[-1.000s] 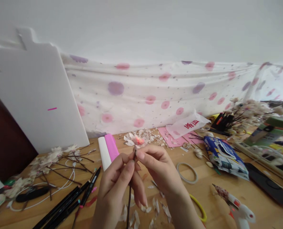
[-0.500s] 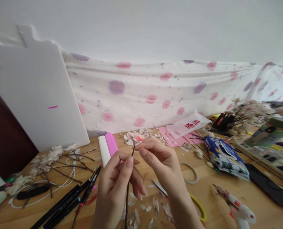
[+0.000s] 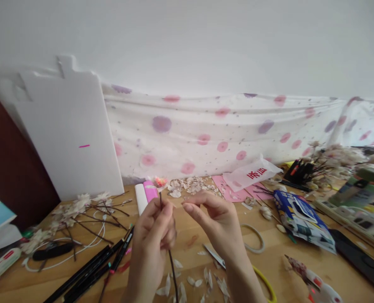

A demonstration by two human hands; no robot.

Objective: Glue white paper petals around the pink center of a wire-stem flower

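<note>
My left hand (image 3: 157, 229) is closed around a dark thin stem (image 3: 173, 265), which stands nearly upright and runs down past the wrist. Over the stem's top sits a small blurred flower (image 3: 160, 182) with an orange-pink centre and pale petals. To the right, my right hand (image 3: 212, 219) pinches thumb and forefinger together, apart from the stem; whatever is between the fingertips is too small to make out. Loose dried petals (image 3: 191, 281) lie on the wooden table below. Partly behind the right forearm are scissors with a yellow handle (image 3: 265, 283).
On the left are white flowers on twigs (image 3: 82, 204), black pens (image 3: 82, 269) and a white cable. A glue gun (image 3: 313, 280), a tape ring (image 3: 253, 239) and a blue wipes pack (image 3: 303, 219) are on the right. Behind stand a white board (image 3: 70, 134) and a petal pile (image 3: 193, 185).
The flower and stem top have shifted left, away from my right hand. My right fingertips, earlier at the flower's base, are now apart from it. The view has tilted slightly.
</note>
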